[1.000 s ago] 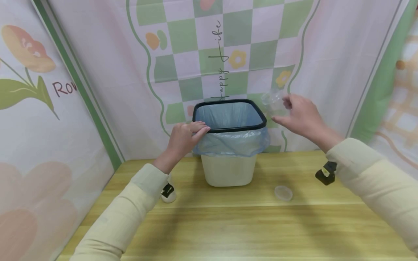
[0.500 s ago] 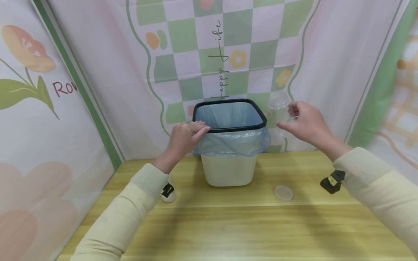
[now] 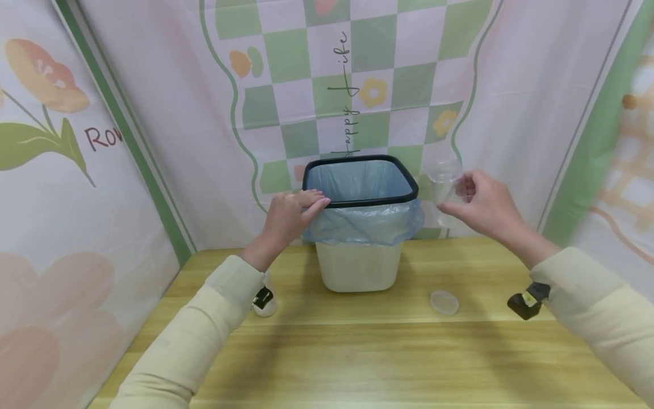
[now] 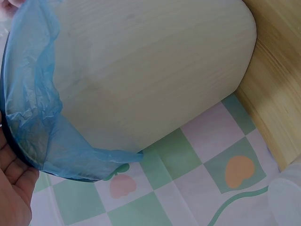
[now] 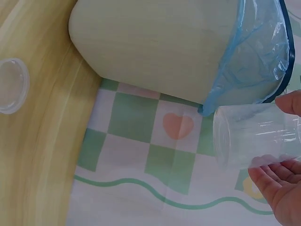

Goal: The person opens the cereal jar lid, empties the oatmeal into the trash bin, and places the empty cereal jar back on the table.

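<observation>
A white trash bin (image 3: 359,267) stands on the table, its black rim (image 3: 368,201) holding a blue bag (image 3: 365,221) folded over the outside. At the near left corner, my left hand (image 3: 288,218) grips the rim, its fingers reaching over the edge; the left wrist view shows this hand (image 4: 16,183) only in part. Right of the bin, my right hand (image 3: 485,204) holds a clear plastic cup (image 3: 443,184) in the air between thumb and fingers. In the right wrist view the cup (image 5: 249,132) looks see-through, with nothing visible inside.
A round translucent lid (image 3: 444,303) lies on the wooden table (image 3: 332,352), right of the bin. Partly hidden by my left wrist is a small whitish object (image 3: 265,309). A patterned curtain (image 3: 286,119) hangs close behind the bin.
My right hand has moved right and down with the cup, away from the bin's rim, and the cup stands more upright. My left hand stays on the rim.
</observation>
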